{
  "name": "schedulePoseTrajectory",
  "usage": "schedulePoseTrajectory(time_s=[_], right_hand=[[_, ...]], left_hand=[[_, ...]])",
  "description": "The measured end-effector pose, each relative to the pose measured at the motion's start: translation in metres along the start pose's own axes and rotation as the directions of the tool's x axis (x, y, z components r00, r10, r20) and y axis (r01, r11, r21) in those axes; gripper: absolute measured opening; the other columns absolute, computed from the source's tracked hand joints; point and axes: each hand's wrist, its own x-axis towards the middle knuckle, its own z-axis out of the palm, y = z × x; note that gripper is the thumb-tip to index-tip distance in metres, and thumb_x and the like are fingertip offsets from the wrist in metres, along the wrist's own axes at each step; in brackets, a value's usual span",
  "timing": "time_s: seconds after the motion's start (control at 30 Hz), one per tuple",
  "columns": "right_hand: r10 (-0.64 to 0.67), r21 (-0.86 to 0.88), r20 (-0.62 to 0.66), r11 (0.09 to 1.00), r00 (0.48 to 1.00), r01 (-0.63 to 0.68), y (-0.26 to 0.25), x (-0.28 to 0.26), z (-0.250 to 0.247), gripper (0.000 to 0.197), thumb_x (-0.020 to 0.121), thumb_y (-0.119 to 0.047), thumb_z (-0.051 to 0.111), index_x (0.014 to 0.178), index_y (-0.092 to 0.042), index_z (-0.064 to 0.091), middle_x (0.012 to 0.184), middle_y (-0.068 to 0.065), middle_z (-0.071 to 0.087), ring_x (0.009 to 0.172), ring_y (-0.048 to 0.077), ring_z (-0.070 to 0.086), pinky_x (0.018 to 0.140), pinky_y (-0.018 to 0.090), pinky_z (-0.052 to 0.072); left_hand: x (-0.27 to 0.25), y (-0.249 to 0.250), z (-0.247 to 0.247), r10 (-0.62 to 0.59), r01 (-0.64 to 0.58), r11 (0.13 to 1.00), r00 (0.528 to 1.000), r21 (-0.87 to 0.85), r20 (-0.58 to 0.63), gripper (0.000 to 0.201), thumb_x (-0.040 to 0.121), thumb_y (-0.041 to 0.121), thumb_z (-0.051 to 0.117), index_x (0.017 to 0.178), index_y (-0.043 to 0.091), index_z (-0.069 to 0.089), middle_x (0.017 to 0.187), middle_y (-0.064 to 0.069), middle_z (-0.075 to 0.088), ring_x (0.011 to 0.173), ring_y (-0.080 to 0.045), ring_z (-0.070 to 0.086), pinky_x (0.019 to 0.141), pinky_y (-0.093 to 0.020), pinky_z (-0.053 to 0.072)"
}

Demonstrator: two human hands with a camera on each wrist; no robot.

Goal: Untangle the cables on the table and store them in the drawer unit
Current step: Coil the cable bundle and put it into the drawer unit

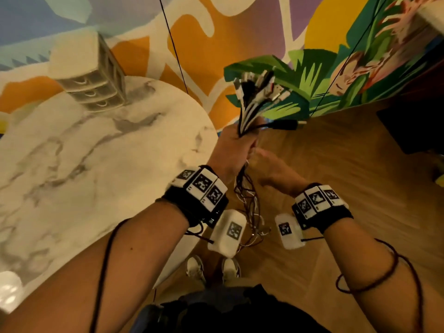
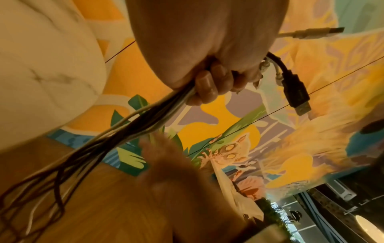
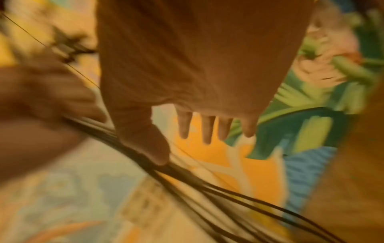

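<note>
My left hand (image 1: pixel 236 143) is raised beside the table edge and grips a bundle of black and white cables (image 1: pixel 249 111) in its fist. Their plug ends (image 1: pixel 260 91) fan out above it, among them a black USB plug (image 2: pixel 297 92). The loose strands (image 1: pixel 247 200) hang tangled below the fist towards the floor. Just under it, my right hand (image 1: pixel 270 168) is blurred, its fingers (image 3: pixel 206 129) straight and spread, its thumb (image 3: pixel 149 144) against the hanging strands (image 3: pixel 207 184). The translucent drawer unit (image 1: pixel 91 78) stands at the far side of the round marble table (image 1: pixel 72 152), drawers shut.
A painted mural wall (image 1: pixel 240 32) rises behind the table, with two thin dark cords (image 1: pixel 173 44) hanging in front of it. Wooden floor (image 1: pixel 336 152) lies to the right, with a dark object (image 1: pixel 413 128) at the far right. My shoes (image 1: pixel 213 267) show below.
</note>
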Motion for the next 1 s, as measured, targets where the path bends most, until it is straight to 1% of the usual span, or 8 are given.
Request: schedulePoseTrajectory(time_s=[0.1, 0.23, 0.4, 0.5, 0.6, 0.77, 0.87, 1.0], right_hand=[[-0.155, 0.167, 0.094, 0.976, 0.983, 0.138, -0.065, -0.009, 0.004, 0.045, 0.080, 0.006, 0.061, 0.102, -0.033, 0.052, 0.108, -0.003, 0.058, 0.105, 0.018, 0.057, 0.092, 0.033, 0.048], [-0.185, 0.065, -0.075, 0.980, 0.980, 0.190, -0.078, 0.003, 0.033, 0.018, 0.089, -0.016, 0.059, 0.075, -0.028, 0.057, 0.076, 0.001, 0.060, 0.072, 0.018, 0.057, 0.071, 0.041, 0.048], [-0.081, 0.073, -0.208, 0.993, 0.975, 0.098, -0.081, 0.014, 0.066, 0.045, 0.093, -0.028, 0.055, 0.054, -0.016, 0.035, 0.051, 0.002, 0.031, 0.049, 0.014, 0.029, 0.053, 0.031, 0.023], [-0.091, -0.132, -0.049, 0.988, 0.995, 0.084, -0.089, 0.023, 0.071, 0.032, 0.088, -0.024, 0.062, 0.061, -0.013, 0.049, 0.054, -0.004, 0.041, 0.050, 0.011, 0.038, 0.054, 0.027, 0.031], [-0.141, 0.045, 0.114, 0.990, 0.983, 0.137, -0.112, 0.024, 0.068, 0.022, 0.076, -0.001, 0.056, 0.098, 0.000, 0.060, 0.085, 0.005, 0.060, 0.078, 0.014, 0.056, 0.071, 0.034, 0.046], [-0.253, 0.318, -0.279, 0.886, 0.926, 0.337, -0.200, 0.023, 0.050, 0.043, 0.099, -0.033, 0.028, 0.114, -0.015, 0.063, 0.110, 0.005, 0.067, 0.104, 0.015, 0.061, 0.093, 0.028, 0.047], [-0.344, 0.142, -0.139, 0.921, 0.929, 0.362, -0.254, 0.013, 0.050, 0.050, 0.102, -0.040, 0.022, 0.124, -0.015, 0.060, 0.115, 0.000, 0.066, 0.108, 0.007, 0.059, 0.088, 0.013, 0.041], [-0.432, -0.183, -0.128, 0.895, 0.893, 0.407, -0.289, 0.009, 0.066, 0.056, 0.099, -0.050, 0.026, 0.115, -0.011, 0.064, 0.112, 0.005, 0.066, 0.109, 0.019, 0.058, 0.101, 0.037, 0.041]], left_hand=[[-0.001, -0.005, 0.000, -0.049, 0.047, 0.997, 0.999, -0.065, -0.021, 0.038, 0.096, 0.023, 0.051, 0.059, 0.015, 0.044, 0.044, 0.006, 0.028, 0.040, -0.011, 0.020, 0.046, -0.028, 0.017], [-0.004, 0.017, -0.012, -0.032, 0.031, 0.994, 0.999, -0.104, -0.004, 0.049, 0.095, 0.013, 0.052, 0.048, 0.019, 0.039, 0.039, 0.009, 0.026, 0.036, -0.009, 0.018, 0.042, -0.024, 0.018], [-0.002, 0.044, -0.050, 0.080, -0.079, 0.985, 0.997, -0.151, 0.000, 0.029, 0.088, 0.012, 0.062, 0.066, 0.017, 0.044, 0.042, 0.007, 0.028, 0.038, -0.014, 0.021, 0.046, -0.032, 0.017], [-0.009, 0.038, -0.070, 0.062, -0.069, 0.993, 0.996, -0.098, -0.070, 0.039, 0.083, 0.009, 0.064, 0.052, 0.025, 0.047, 0.041, 0.007, 0.029, 0.038, -0.014, 0.023, 0.046, -0.027, 0.022], [-0.018, 0.035, -0.092, 0.037, -0.047, 0.997, 0.988, -0.063, -0.153, 0.038, 0.081, 0.008, 0.064, 0.051, 0.024, 0.048, 0.039, 0.006, 0.031, 0.036, -0.015, 0.025, 0.045, -0.025, 0.024], [-0.037, 0.040, -0.117, 0.018, -0.014, 1.000, 0.983, 0.027, -0.185, 0.012, 0.082, 0.004, 0.064, 0.072, 0.009, 0.059, 0.047, -0.001, 0.039, 0.045, -0.018, 0.032, 0.049, -0.029, 0.027], [-0.043, 0.047, -0.122, 0.018, -0.005, 0.997, 0.985, 0.079, -0.170, 0.032, 0.083, 0.003, 0.065, 0.058, 0.024, 0.063, 0.041, 0.006, 0.044, 0.049, -0.020, 0.033, 0.054, -0.033, 0.029], [-0.047, 0.069, -0.142, 0.095, -0.085, 0.992, 0.989, 0.091, -0.111, 0.046, 0.079, -0.003, 0.061, 0.042, 0.025, 0.058, 0.038, 0.006, 0.047, 0.041, -0.014, 0.037, 0.048, -0.026, 0.032]])
